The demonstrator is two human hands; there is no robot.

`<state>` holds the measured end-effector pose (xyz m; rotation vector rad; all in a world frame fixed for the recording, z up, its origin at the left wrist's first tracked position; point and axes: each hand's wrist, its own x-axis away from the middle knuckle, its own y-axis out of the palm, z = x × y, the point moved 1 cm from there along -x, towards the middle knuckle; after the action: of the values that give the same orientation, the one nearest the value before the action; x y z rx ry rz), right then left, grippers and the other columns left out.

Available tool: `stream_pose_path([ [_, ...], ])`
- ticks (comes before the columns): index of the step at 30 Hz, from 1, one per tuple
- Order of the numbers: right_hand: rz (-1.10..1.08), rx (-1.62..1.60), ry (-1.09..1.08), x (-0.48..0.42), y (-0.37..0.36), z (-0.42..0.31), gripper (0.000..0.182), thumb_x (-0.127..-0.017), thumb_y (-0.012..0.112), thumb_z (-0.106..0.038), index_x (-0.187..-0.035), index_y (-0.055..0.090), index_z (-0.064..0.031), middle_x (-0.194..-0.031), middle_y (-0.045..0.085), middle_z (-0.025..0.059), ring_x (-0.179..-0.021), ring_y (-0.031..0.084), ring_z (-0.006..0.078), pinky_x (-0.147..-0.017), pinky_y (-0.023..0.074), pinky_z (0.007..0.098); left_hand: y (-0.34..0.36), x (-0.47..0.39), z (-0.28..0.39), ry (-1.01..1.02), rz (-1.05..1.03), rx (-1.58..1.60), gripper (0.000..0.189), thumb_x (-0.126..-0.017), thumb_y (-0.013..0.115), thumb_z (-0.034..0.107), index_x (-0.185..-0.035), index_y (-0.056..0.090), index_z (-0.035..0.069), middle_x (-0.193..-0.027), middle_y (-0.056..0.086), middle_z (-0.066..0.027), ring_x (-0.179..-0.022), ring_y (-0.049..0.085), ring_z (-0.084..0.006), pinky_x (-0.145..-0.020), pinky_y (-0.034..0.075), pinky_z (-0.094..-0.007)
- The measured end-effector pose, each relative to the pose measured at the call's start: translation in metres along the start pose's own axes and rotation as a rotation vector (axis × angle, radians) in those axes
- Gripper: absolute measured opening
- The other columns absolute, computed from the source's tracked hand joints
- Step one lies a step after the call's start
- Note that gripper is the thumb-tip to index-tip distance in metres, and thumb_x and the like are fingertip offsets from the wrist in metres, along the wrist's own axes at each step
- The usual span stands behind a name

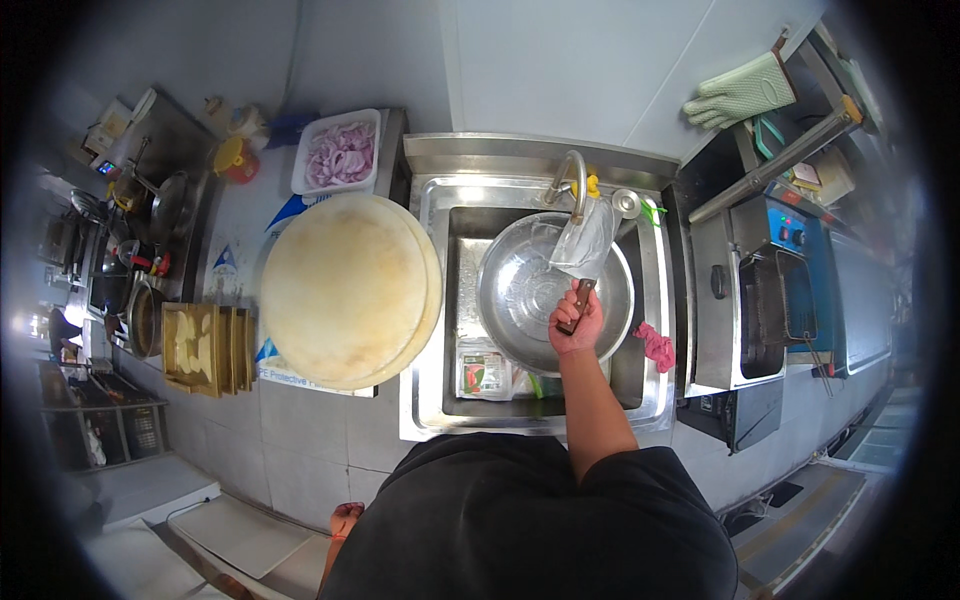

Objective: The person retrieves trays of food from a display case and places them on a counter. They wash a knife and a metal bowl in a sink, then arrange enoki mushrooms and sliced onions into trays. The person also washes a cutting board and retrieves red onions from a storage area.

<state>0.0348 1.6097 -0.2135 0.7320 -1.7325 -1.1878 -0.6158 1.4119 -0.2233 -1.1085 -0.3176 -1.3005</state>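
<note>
My right hand (576, 322) grips the brown riveted handle of a cleaver (581, 251) over the sink. The cleaver's wide, wet-looking blade lies under the spout of the curved metal faucet (579, 176). Below the blade, a large stainless steel bowl (517, 315) sits in the sink basin (466, 292). My left hand (346, 516) hangs low beside my body, away from the sink. Its fingers look curled, but it is too small to tell whether they are closed, and no object shows in it.
Left of the sink, stacked round cutting boards (345, 289) stand near a white tub of sliced purple onion (339, 154). A plastic package (484, 375) lies in the basin. A pink cloth (656, 346) rests on the right rim. Farther right stands a deep fryer (761, 315).
</note>
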Motion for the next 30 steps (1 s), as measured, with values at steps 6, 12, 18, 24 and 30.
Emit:
stream_pose_path([
  [6,0.214,0.352,0.053,0.029,0.007,-0.019,0.025,-0.099,0.051,-0.031,-0.102,0.062,-0.0084,-0.074,0.053,0.0005,-0.053,0.045,0.0102,-0.047,0.0358,0.0248,-0.008,-0.008,-0.014,0.098,-0.03,0.192,0.02,-0.089,0.072,0.018,-0.094,0.065,-0.001,-0.078,0.069,-0.0052,-0.071,0.062,-0.0133,-0.069,0.052,-0.03],
  [12,0.207,2.084,-0.317,0.04,-0.048,-0.047,0.022,-0.086,0.065,-0.022,-0.101,0.065,-0.0059,-0.081,0.067,0.0109,-0.074,0.065,0.0298,-0.063,0.0518,0.0396,0.002,0.018,0.02,-0.011,-0.031,0.069,0.019,-0.089,0.072,0.017,-0.094,0.066,-0.001,-0.081,0.069,-0.0058,-0.072,0.062,-0.0137,-0.069,0.053,-0.0314],
  [18,0.103,2.463,-0.379,0.02,-0.063,-0.031,0.033,-0.08,0.068,-0.021,-0.11,0.065,-0.0115,-0.099,0.069,0.0133,-0.099,0.065,0.0357,-0.083,0.0512,0.0487,-0.011,0.02,0.024,0.03,-0.01,-0.054,0.021,-0.089,0.073,0.017,-0.095,0.066,-0.002,-0.083,0.071,-0.0073,-0.074,0.064,-0.015,-0.069,0.053,-0.0325],
  [24,0.237,2.592,-0.121,-0.004,-0.089,-0.032,0.033,-0.08,0.071,-0.023,-0.112,0.066,-0.016,-0.105,0.069,0.0103,-0.104,0.064,0.0326,-0.085,0.0505,0.0481,-0.018,0.023,0.028,0.098,-0.004,-0.017,0.023,-0.09,0.073,0.018,-0.096,0.064,-0.002,-0.083,0.071,-0.0084,-0.075,0.065,-0.0157,-0.07,0.053,-0.0315],
  [30,0.32,2.485,-0.012,-0.031,-0.119,-0.034,0.028,-0.079,0.074,-0.021,-0.106,0.069,-0.0138,-0.106,0.068,0.0133,-0.107,0.062,0.0351,-0.089,0.0501,0.0504,-0.006,0.046,0.057,0.059,-0.057,-0.023,0.023,-0.091,0.072,0.019,-0.096,0.064,-0.002,-0.083,0.07,-0.0082,-0.076,0.065,-0.0155,-0.071,0.053,-0.0303],
])
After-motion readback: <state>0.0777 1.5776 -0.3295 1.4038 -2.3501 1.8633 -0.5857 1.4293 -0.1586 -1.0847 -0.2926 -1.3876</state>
